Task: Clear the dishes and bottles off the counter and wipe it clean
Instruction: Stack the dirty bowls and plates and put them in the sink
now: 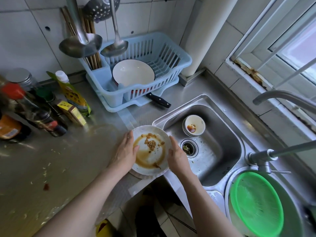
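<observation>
Two hands, left [124,155] and right [177,157], each grip curled on one dirty plate [150,151]; one bowl stack [194,125] in sink [222,151].

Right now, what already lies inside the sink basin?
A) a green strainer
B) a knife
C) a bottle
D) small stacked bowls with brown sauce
D: the small stacked bowls with brown sauce stand in the sink basin, just behind the drain.

The single head-worn wide-angle camera looks steeply down, close above the stainless steel sink basin [213,151], facing the tiled wall.
</observation>
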